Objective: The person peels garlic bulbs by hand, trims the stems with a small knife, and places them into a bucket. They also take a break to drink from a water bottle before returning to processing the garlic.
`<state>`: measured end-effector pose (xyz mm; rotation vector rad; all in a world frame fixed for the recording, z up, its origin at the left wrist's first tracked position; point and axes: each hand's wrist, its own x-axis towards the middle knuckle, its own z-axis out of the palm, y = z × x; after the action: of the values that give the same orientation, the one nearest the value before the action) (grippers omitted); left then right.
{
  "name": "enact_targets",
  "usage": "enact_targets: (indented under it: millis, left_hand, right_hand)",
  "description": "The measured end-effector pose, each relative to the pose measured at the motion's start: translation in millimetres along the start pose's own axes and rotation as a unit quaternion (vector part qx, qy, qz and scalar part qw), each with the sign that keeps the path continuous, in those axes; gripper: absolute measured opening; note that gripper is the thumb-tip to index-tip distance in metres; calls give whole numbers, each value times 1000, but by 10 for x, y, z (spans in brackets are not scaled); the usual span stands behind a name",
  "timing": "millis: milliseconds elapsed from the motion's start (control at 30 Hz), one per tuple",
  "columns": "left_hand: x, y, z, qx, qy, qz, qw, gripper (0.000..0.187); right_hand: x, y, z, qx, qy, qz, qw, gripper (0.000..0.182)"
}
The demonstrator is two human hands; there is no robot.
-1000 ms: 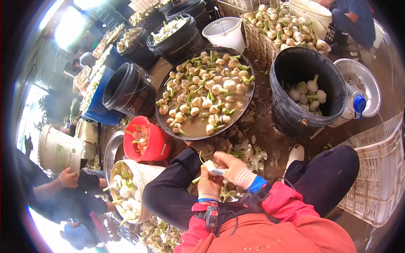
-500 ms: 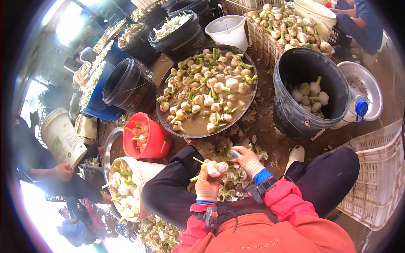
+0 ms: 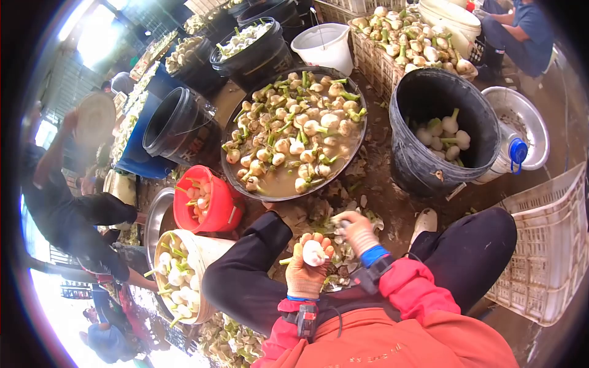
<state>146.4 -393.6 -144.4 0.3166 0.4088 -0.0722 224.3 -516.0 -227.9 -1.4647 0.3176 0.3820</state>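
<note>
The sleeves (image 3: 418,286) are red (the trousers (image 3: 475,248), black).

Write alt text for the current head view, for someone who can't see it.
A gloved left hand cups a white garlic bulb, while the right hand, apart, grips a small blurred tool. In front stands a wide basin of bulbs in murky water, between a red bucket and a black bucket.

The brown floor (image 3: 378,175) looks wet and muddy — littered in places. White glare (image 3: 97,43) burns at upper left, beside a dim, ribbed wall (image 3: 61,80).
</note>
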Motion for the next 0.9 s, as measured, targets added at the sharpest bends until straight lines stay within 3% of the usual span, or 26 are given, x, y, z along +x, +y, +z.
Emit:
enact_targets:
  millis: [33,67,100,167,300,367,400,433,467,500,567,600,633,700,767,833,900]
  left_hand:
    - [-41,21,51,15,19,21,999,31]
    - [-37,57,25,15,19,27,999,31]
    - [-1,99,-29,19,12,34,999,33]
    - [83,144,-146,22,3,40,999,34]
    - [144,175,-284,-16,113,75,991,37]
    - [180,178,-277,-47,133,63,988,39]
    - [175,205,-266,-29,131,77,988,41]
    - [188,296,-212,-27,72,85,993,44]
    - [162,452,-51,-35,54,125,990,45]
    - [131,656,79,-43,37,163,985,46]
    - [79,1220,68,-18,-46,314,948,56]
    - [-18,1548,10,-38,-22,383,923,61]
    - [-94,1805,-29,-58,1,450,891,67]
    - [-184,2010,300,-137,5,489,862,75]
    - [-70,2072,355,-133,29,486,863,70]
    - [248,1974,337,-35,28,384,922,59]
    - [822,1913,195,48,-132,252,957,48]
  right_hand:
    - [88,116,-121,110,-5,135,985,18]
    - [180,313,-174,35,-47,105,993,18]
    - [95,79,-139,-40,-87,73,993,18]
    - [-67,-160,-52,-229,-90,-121,962,29]
    - [-314,-332,112,38,-206,-171,963,39]
    - [-335,-340,114,-10,-204,-222,953,33]
    - [-313,-328,122,-52,-150,-224,962,30]
    - [-290,-323,131,-92,-94,-225,965,28]
    - [-263,-319,98,-49,-92,-142,984,23]
    - [-156,-137,50,-85,-66,-122,987,26]
    - [-28,101,-20,31,-80,-31,996,34]
    - [20,193,-44,25,-90,21,995,44]
    - [11,152,-62,-74,-98,26,992,46]
    - [217,546,-37,-183,-165,-39,968,44]
    - [186,460,-8,-312,-202,-86,924,40]
    - [169,453,40,-332,-231,-50,913,40]
    - [143,321,50,-315,-234,15,920,37]
